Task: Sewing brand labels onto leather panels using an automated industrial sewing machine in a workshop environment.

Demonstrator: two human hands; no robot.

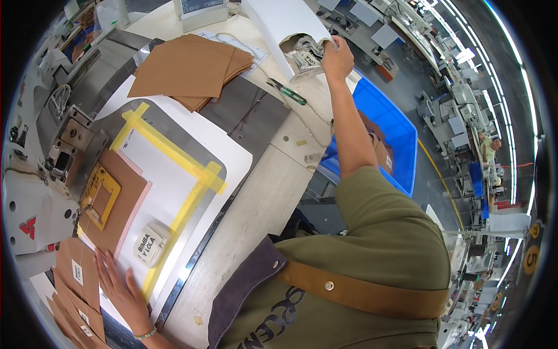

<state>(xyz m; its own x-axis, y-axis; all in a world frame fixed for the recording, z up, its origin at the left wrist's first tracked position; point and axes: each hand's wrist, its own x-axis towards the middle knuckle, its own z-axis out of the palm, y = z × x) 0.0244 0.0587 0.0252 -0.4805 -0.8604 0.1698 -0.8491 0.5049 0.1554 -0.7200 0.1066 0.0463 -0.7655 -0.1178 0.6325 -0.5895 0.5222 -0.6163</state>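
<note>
My right hand [338, 58] reaches far across and grips the rim of a long white box [290, 26]. The box lies tilted, and bundles of white fabric labels [308, 52] show in its open end. My left hand [125, 296] rests flat with fingers apart, its fingertips by the near edge of a brown panel [125, 198]. On that panel, beside the sewing machine head [70, 139], sits a yellow frame template [103, 195]. A small stack of white labels [151, 244] lies on the white sheet [168, 174] to the right of the panel.
Brown panels [186, 67] are piled at the back. Green thread snips [288, 92] lie by the box. Labelled brown pieces [75, 273] overlap at the lower left. Yellow tape [174, 157] borders the work sheet. A blue bin [401, 139] with brown pieces stands beyond my right arm.
</note>
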